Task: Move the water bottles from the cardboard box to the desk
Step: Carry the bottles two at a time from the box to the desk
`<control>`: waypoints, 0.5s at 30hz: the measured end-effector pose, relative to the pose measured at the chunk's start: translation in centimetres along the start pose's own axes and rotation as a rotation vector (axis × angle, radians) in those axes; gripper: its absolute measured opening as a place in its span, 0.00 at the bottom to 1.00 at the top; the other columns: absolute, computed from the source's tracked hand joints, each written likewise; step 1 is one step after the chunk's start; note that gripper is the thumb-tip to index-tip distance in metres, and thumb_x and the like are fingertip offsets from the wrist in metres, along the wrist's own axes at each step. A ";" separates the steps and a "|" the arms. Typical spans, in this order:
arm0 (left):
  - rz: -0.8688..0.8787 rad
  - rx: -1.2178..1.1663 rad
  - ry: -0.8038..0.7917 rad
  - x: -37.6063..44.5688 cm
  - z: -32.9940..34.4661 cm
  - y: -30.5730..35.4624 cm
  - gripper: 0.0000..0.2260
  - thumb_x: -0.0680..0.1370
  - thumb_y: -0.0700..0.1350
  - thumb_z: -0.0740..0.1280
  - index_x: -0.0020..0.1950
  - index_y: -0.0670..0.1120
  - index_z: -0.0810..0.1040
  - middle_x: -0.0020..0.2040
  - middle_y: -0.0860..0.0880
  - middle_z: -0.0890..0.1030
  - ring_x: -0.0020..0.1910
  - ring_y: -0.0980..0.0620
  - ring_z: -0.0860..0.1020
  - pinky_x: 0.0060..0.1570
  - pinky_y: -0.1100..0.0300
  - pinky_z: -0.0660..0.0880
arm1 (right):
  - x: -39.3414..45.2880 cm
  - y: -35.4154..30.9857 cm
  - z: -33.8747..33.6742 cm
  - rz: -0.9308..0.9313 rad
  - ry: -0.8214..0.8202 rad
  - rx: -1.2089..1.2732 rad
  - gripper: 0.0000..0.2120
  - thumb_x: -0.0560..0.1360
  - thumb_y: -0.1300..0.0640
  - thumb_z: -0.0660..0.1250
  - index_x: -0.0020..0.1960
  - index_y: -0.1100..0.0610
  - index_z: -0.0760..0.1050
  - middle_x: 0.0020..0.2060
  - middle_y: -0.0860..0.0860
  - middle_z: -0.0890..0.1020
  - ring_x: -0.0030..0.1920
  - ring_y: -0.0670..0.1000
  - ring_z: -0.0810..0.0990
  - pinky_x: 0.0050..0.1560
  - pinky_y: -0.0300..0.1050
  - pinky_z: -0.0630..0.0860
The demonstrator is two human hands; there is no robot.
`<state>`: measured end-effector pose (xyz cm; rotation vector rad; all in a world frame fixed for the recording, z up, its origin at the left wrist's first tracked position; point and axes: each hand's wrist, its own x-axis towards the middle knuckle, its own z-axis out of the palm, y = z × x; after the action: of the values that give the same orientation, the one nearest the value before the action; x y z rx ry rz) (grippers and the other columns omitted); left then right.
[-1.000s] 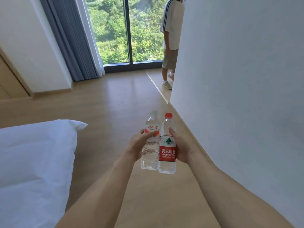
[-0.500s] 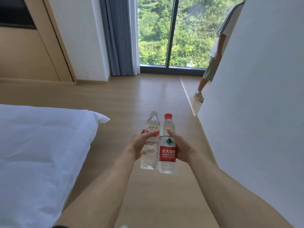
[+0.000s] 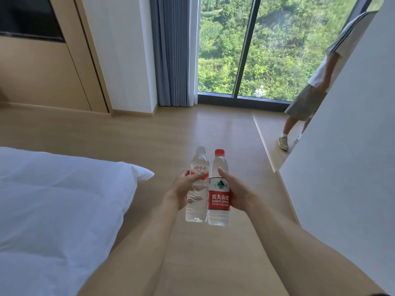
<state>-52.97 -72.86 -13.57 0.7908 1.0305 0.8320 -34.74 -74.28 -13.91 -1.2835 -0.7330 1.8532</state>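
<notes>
Both hands up front, each grasping one bottle, held upright side by side over the wooden floor [image 3: 213,129].

Left hand [image 3: 181,190]: fingers and thumb wrapped round the white-cap bottle [image 3: 197,184], thumb lying across its red-and-white label. Clear body, water inside.

Right hand [image 3: 238,194]: wrapped round the red-cap bottle [image 3: 219,189], thumb on the upper body just above the red label, fingers behind it and out of sight.

The two bottles touch along their sides, bases level, both in the air, resting on nothing. Red-cap one sits right of the white-cap one.

Relative to the bottles:
- bed [image 3: 53,210] with white duvet to the left, its corner near the left hand
- white wall [image 3: 342,167] close on the right
- window [image 3: 267,50] beyond them, green hillside outside, grey curtain [image 3: 173,50] at its left edge
- wood-panelled cabinet [image 3: 42,71] far left beyond the bed, dark panel in its top part
- another person [image 3: 307,99] beyond and to the right, at the wall corner by the window, partly hidden by the wall; white top, grey shorts, light shoes, standing on a raised floor step
</notes>
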 end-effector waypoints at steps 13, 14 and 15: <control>-0.025 -0.070 0.065 15.1 -5.1 8.3 0.20 0.79 0.45 0.69 0.68 0.37 0.75 0.60 0.33 0.80 0.51 0.38 0.81 0.51 0.44 0.79 | 16.3 -8.8 1.4 0.027 -0.064 0.055 0.26 0.81 0.44 0.63 0.70 0.62 0.72 0.58 0.62 0.83 0.51 0.59 0.85 0.55 0.55 0.81; -0.026 -0.077 0.070 16.3 -5.3 8.7 0.20 0.79 0.44 0.69 0.68 0.36 0.75 0.60 0.32 0.80 0.51 0.38 0.81 0.52 0.44 0.78 | 17.7 -9.5 1.1 0.033 -0.074 0.056 0.26 0.81 0.43 0.63 0.70 0.62 0.72 0.59 0.62 0.83 0.52 0.60 0.84 0.56 0.55 0.81; -0.023 -0.085 0.075 17.5 -5.5 9.1 0.20 0.79 0.44 0.69 0.68 0.36 0.75 0.59 0.33 0.80 0.51 0.38 0.80 0.51 0.45 0.78 | 19.1 -10.2 0.9 0.040 -0.090 0.052 0.26 0.81 0.43 0.63 0.70 0.62 0.72 0.61 0.63 0.82 0.53 0.60 0.84 0.57 0.56 0.80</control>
<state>-55.01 -52.52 -14.44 0.6788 1.0613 0.8850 -37.02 -52.82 -15.31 -1.1962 -0.7060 1.9596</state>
